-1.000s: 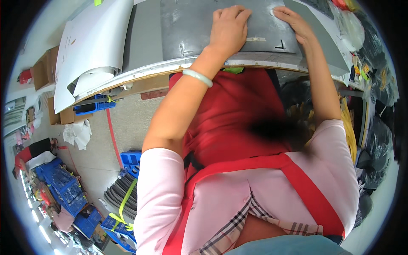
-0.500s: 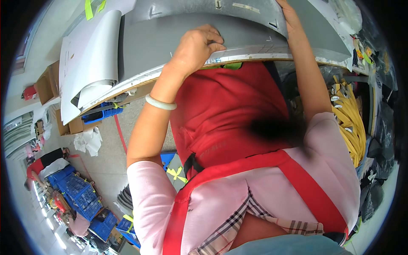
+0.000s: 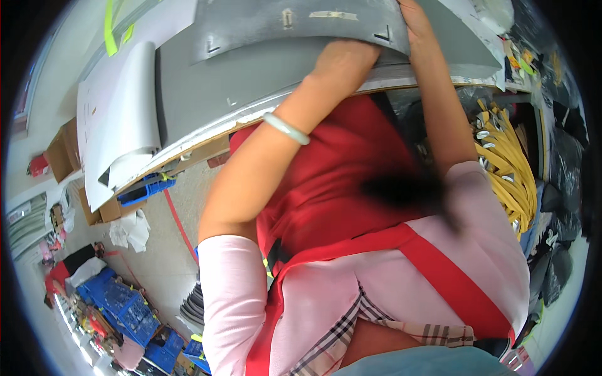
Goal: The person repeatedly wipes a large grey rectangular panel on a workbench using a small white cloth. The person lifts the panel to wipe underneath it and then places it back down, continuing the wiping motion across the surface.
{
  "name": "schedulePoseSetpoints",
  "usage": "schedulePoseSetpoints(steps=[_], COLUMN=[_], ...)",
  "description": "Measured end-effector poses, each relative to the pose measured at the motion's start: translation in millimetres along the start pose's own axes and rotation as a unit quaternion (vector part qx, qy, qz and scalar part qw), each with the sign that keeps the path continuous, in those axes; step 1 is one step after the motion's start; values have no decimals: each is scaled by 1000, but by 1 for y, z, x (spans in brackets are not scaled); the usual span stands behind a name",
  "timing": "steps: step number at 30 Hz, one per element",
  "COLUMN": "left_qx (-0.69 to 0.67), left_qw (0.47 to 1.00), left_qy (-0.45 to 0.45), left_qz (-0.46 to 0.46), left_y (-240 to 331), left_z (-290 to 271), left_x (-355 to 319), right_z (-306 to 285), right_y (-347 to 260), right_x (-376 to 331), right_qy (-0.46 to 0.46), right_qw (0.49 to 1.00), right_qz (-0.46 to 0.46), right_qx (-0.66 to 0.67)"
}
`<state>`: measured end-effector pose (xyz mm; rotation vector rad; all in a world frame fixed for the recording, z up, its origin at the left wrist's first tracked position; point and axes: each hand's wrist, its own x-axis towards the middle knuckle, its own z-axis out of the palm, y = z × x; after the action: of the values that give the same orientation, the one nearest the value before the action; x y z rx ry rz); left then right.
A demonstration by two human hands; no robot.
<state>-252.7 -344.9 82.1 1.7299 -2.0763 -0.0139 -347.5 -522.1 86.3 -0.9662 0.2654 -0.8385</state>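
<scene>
Pressing my left hand (image 3: 342, 59) on the grey sheet (image 3: 251, 75) on the counter (image 3: 439, 80); my right hand (image 3: 411, 12) rests at its far edge. I cannot tell how my fingers sit.

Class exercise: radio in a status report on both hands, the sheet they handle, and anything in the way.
Left hand pressed on grey sheet near table edge. Right hand flat on the sheet's far right, partly cut off. White paper curls at left; nothing blocking the hands.
</scene>
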Motion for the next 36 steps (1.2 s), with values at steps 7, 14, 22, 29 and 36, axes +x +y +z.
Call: schedulePoseSetpoints(steps=[7, 14, 22, 29, 36], left_qx=[47, 28, -121, -200, -60], left_qw=[991, 992, 969, 799, 627], left_qy=[127, 103, 159, 434, 606], left_qz=[-19, -71, -148, -365, -486], left_y=[-9, -24, -58, -235, -334], left_z=[46, 29, 5, -172, -328], left_x=[46, 20, 14, -70, -385], right_z=[-10, -54, -38, -70, -98], right_y=[-8, 3, -13, -20, -3], right_x=[-15, -24, -58, -78, -56], right_qy=[-20, 21, 116, 180, 156], right_qw=[999, 996, 963, 979, 978], right_qz=[-14, -43, -44, 54, 60], right_qx=[-30, -77, -239, -81, -127])
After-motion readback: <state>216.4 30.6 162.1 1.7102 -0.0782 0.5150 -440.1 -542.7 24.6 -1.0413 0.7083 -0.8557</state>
